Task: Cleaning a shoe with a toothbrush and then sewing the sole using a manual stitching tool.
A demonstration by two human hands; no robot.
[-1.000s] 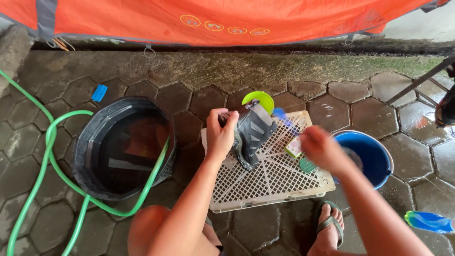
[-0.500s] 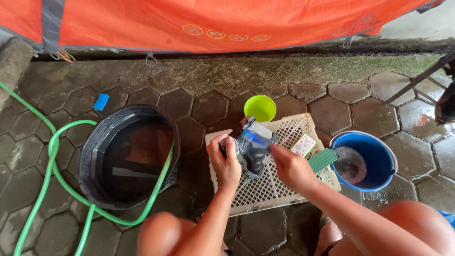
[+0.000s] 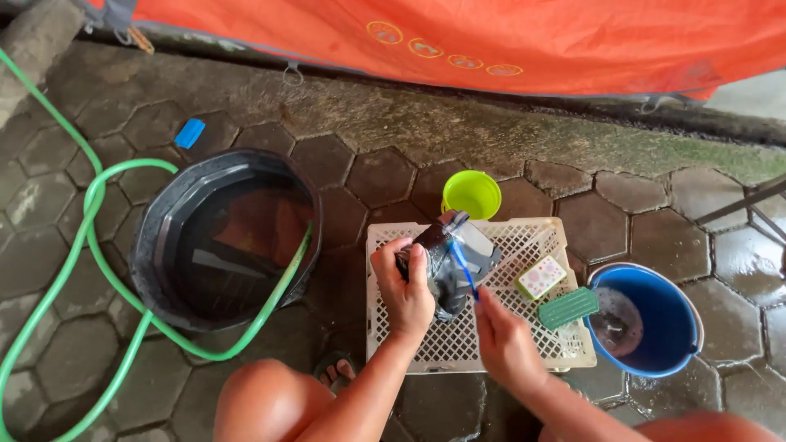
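My left hand (image 3: 407,286) grips a dark grey shoe (image 3: 442,262) and holds it tilted over a white plastic crate (image 3: 458,348) lying upside down on the paving. My right hand (image 3: 506,348) holds a thin blue brush (image 3: 461,263) by its handle, with the head against the side of the shoe. On the crate to the right lie a small bar of soap (image 3: 541,277) and a green scrubbing brush (image 3: 568,308).
A black tub (image 3: 164,245) of water sits at left with a green hose (image 3: 74,270) running into it. A blue bucket (image 3: 655,327) stands right of the crate, a small lime-green bowl (image 3: 472,193) behind it. An orange tarp (image 3: 491,41) hangs at the back.
My right hand came in from the right side of the crate and now holds the blue brush against the shoe. The view has shifted a little.
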